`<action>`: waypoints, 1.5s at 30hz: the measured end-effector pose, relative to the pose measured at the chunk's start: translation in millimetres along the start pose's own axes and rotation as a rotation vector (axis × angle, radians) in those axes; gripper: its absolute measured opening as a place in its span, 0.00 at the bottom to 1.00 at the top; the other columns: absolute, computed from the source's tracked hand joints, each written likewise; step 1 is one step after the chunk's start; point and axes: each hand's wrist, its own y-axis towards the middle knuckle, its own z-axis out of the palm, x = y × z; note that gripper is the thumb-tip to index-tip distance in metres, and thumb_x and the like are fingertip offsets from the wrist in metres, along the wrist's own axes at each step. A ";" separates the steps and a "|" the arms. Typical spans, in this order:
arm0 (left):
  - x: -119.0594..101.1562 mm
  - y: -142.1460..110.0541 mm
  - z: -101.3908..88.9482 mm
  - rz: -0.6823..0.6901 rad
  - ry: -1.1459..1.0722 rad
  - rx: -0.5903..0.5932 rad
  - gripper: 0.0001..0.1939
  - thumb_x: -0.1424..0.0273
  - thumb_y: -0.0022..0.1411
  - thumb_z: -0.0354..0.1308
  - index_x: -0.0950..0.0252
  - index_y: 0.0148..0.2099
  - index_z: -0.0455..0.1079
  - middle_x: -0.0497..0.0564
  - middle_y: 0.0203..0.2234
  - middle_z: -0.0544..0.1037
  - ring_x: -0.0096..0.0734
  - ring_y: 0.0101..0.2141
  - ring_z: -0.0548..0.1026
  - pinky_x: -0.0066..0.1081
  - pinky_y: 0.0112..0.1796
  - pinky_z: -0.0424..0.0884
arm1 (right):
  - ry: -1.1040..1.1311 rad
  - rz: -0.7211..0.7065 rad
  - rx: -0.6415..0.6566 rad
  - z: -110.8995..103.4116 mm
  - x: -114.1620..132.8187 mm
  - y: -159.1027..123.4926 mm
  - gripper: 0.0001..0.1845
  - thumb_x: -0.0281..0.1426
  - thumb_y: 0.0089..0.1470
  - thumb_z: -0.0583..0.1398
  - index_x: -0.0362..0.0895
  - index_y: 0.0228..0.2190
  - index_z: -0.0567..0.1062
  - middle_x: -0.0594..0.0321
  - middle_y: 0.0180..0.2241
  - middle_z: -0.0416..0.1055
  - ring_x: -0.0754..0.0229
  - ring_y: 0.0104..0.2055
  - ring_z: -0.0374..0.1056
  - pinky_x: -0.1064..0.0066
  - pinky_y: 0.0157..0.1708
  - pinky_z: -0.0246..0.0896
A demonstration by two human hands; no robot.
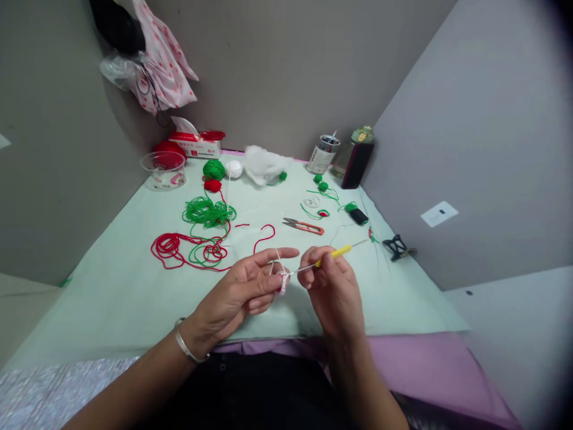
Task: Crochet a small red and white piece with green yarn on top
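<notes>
My left hand (248,283) pinches a small white and red crochet piece (283,282) between thumb and fingers, its index finger stretched out with white yarn (278,257) over it. That yarn seems to run up to a white yarn ball (233,169) at the back. Held like a pen in my right hand (333,280) is a crochet hook (340,252) with a yellow grip. The hook's metal tip meets the edge of the crochet piece. Both hands are above the front part of the table.
Orange thread snips (304,226) lie beyond my hands. Loose red yarn (168,248) and green yarn (206,212) spread on the left. Behind stand a plastic tub (165,179), a tissue box (197,146), white stuffing (264,164), a can (323,156) and a bottle (347,158). A black claw clip (396,246) lies right.
</notes>
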 end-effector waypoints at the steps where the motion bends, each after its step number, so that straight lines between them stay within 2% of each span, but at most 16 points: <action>1: 1.6 0.9 0.6 0.036 0.026 -0.034 0.22 0.68 0.58 0.76 0.60 0.55 0.82 0.45 0.31 0.72 0.10 0.18 0.55 0.19 0.18 0.51 | -0.017 0.002 0.000 1.0 -0.7 -0.8 0.14 0.40 0.69 0.60 0.46 0.33 0.77 0.65 0.27 0.72 0.65 0.23 0.65 0.72 0.24 0.65; 3: 5.0 2.7 1.9 0.126 0.103 -0.124 0.24 0.69 0.56 0.76 0.60 0.55 0.82 0.45 0.31 0.73 0.13 0.20 0.59 0.19 0.19 0.54 | -0.107 -0.070 -0.012 4.6 -2.3 -4.1 0.13 0.40 0.69 0.60 0.46 0.35 0.79 0.62 0.31 0.76 0.64 0.26 0.68 0.69 0.28 0.69; 7: 10.5 5.1 3.0 0.236 0.241 -0.243 0.23 0.70 0.57 0.75 0.59 0.56 0.82 0.45 0.31 0.74 0.19 0.25 0.65 0.20 0.22 0.61 | -0.377 -0.328 -0.030 13.2 -3.5 -12.0 0.09 0.32 0.69 0.61 0.49 0.40 0.83 0.58 0.39 0.83 0.58 0.39 0.76 0.64 0.38 0.75; 10: 13.1 6.7 4.8 0.268 0.222 -0.264 0.23 0.69 0.56 0.76 0.61 0.54 0.82 0.46 0.31 0.75 0.21 0.25 0.66 0.21 0.23 0.62 | -0.510 -0.400 -0.055 15.4 -6.5 -16.0 0.11 0.27 0.69 0.60 0.51 0.43 0.83 0.60 0.38 0.82 0.57 0.40 0.78 0.63 0.38 0.77; 12: 14.1 8.0 6.6 0.277 0.158 -0.273 0.23 0.68 0.56 0.76 0.62 0.55 0.82 0.45 0.30 0.74 0.19 0.23 0.64 0.21 0.22 0.61 | -0.655 -0.495 -0.056 14.4 -10.9 -18.0 0.13 0.25 0.67 0.61 0.52 0.46 0.84 0.58 0.41 0.82 0.56 0.41 0.79 0.62 0.38 0.78; 15: 12.8 10.0 6.8 0.189 0.015 -0.238 0.25 0.67 0.56 0.77 0.63 0.56 0.82 0.42 0.26 0.70 0.14 0.19 0.59 0.20 0.20 0.57 | -0.846 -0.656 -0.042 11.1 -15.1 -19.5 0.18 0.23 0.65 0.63 0.54 0.50 0.83 0.55 0.46 0.81 0.54 0.44 0.79 0.60 0.40 0.79; 17: 9.5 10.5 4.4 0.085 -0.075 -0.184 0.24 0.67 0.56 0.77 0.65 0.55 0.82 0.42 0.24 0.69 0.12 0.19 0.56 0.18 0.20 0.54 | -0.807 -0.629 -0.066 9.0 -12.9 -18.2 0.17 0.23 0.65 0.62 0.53 0.49 0.83 0.56 0.43 0.81 0.54 0.43 0.78 0.60 0.40 0.79; 19: 5.5 10.3 2.0 0.048 -0.120 -0.168 0.22 0.70 0.56 0.77 0.66 0.53 0.83 0.43 0.26 0.71 0.10 0.19 0.55 0.17 0.20 0.54 | -0.639 -0.500 -0.119 7.6 -7.6 -15.2 0.13 0.25 0.67 0.61 0.51 0.45 0.84 0.59 0.38 0.80 0.56 0.39 0.77 0.63 0.37 0.76; 23: 1.6 9.0 4.2 0.178 -0.029 -0.230 0.24 0.72 0.55 0.77 0.62 0.55 0.82 0.45 0.31 0.75 0.12 0.20 0.60 0.17 0.20 0.56 | -0.299 -0.258 -0.136 7.2 -1.4 -8.7 0.10 0.32 0.69 0.61 0.47 0.37 0.83 0.61 0.32 0.78 0.61 0.31 0.72 0.67 0.32 0.71; 26: 3.5 7.2 8.8 0.214 0.056 -0.247 0.26 0.71 0.56 0.77 0.60 0.58 0.81 0.46 0.32 0.75 0.15 0.22 0.64 0.18 0.21 0.59 | -0.247 -0.194 -0.113 7.9 -4.1 -7.7 0.10 0.34 0.68 0.62 0.46 0.37 0.83 0.61 0.33 0.77 0.61 0.31 0.71 0.66 0.33 0.70; 30: 5.8 5.2 9.1 0.207 0.052 -0.246 0.24 0.70 0.57 0.76 0.60 0.57 0.81 0.45 0.32 0.75 0.15 0.24 0.66 0.18 0.21 0.60 | -0.266 -0.204 -0.107 7.4 -7.9 -10.1 0.10 0.34 0.69 0.61 0.48 0.39 0.83 0.61 0.34 0.77 0.60 0.33 0.72 0.66 0.36 0.70; 38: 3.9 5.9 8.3 0.183 0.034 -0.230 0.22 0.70 0.57 0.76 0.65 0.53 0.80 0.44 0.29 0.74 0.13 0.20 0.59 0.18 0.20 0.57 | -0.282 -0.304 -0.236 6.2 -2.9 -12.6 0.10 0.31 0.70 0.60 0.49 0.39 0.83 0.61 0.37 0.78 0.61 0.34 0.72 0.66 0.36 0.69; 45: 4.6 5.2 7.1 0.182 0.041 -0.232 0.16 0.68 0.58 0.76 0.66 0.48 0.81 0.46 0.29 0.75 0.14 0.21 0.61 0.18 0.21 0.57 | -0.315 -0.356 -0.131 8.8 1.2 -16.2 0.11 0.28 0.69 0.60 0.48 0.39 0.83 0.62 0.34 0.78 0.60 0.34 0.72 0.65 0.33 0.68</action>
